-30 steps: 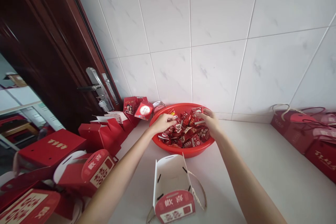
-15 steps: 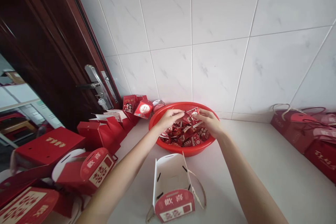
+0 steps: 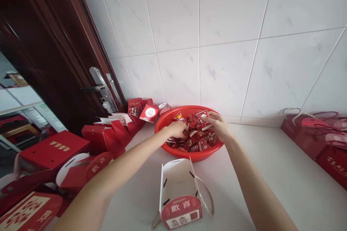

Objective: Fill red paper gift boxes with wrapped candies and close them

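Note:
A red plastic basket [image 3: 199, 156] holds a heap of small red wrapped packets [image 3: 196, 144], likely sweets. My left hand [image 3: 176, 129] reaches down into its left side, fingers curled among the packets, and whatever they grip is hidden. Over the right side of the heap, my right hand [image 3: 219, 127] is closed on a red packet [image 3: 201, 116] with white print, pinched between thumb and fingers. Nearer me stands an open gift box [image 3: 181, 207], red outside and white inside, with a rope handle [image 3: 209, 196] hanging at its right. No contents show in it.
Several red gift boxes [image 3: 58, 146] crowd the left side, below a dark wooden door [image 3: 54, 36] with a metal handle [image 3: 99, 85]. Red gift bags [image 3: 309, 133] with cord handles line the right. A tiled wall [image 3: 225, 72] rises behind the basket on the white tabletop [image 3: 260, 158].
My left hand has left the packet it was touching beside my right hand and moved down into the heap. My right hand keeps its packet nearly in place.

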Motion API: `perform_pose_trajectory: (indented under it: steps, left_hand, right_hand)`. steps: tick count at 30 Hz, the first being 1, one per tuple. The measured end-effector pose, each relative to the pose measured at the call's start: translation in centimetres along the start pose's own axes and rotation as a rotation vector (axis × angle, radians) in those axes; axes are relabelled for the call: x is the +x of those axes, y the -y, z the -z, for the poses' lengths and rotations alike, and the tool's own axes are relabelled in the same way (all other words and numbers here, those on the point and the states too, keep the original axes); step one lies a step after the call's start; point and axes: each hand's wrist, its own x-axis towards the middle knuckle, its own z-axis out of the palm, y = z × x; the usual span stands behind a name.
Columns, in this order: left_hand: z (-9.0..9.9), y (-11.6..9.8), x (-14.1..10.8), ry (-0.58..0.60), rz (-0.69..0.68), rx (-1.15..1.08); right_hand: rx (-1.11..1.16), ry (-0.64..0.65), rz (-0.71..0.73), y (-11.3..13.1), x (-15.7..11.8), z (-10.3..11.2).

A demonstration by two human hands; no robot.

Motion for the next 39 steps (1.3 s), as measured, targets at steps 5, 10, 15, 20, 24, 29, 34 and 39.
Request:
perform_pose_trajectory:
  steps: [5, 10, 15, 20, 24, 29, 34, 39]
  left_hand:
    - [0.1, -0.2, -0.3, -0.014, 0.0, 0.026]
    - [0.2, 0.1, -0.3, -0.1, 0.008, -0.01]
    - [0.6, 0.6, -0.3, -0.304, 0.02, -0.146]
    - [0.5, 0.8, -0.1, -0.429, -0.01, -0.314]
    - [0.4, 0.3, 0.2, -0.514, -0.074, -0.493]
    - [0.6, -1.0, 0.2, -0.541, -0.061, -0.62]
    - [0.8, -1.8, 0.0, -0.508, 0.005, -0.591]
    - [0.9, -1.9, -0.3, -0.427, 0.041, -0.675]
  right_hand:
    - [0.008, -0.004, 0.001, -0.2, 0.2, 0.1]
    - [0.026, 0.01, 0.005, -0.3, 0.2, 0.1]
    - [0.036, 0.008, -0.003, -0.3, 0.3, 0.1]
    - [0.047, 0.018, -0.004, -0.4, 0.4, 0.2]
    - [0.026, 0.037, -0.016, -0.2, 0.2, 0.2]
    - [0.049, 0.091, -0.071, 0.4, -0.2, 0.3]
    - [0.033, 0.161, -0.104, 0.6, -0.3, 0.3]
    - [0.086, 0.129, -0.093, 0.3, 0.0, 0.3]
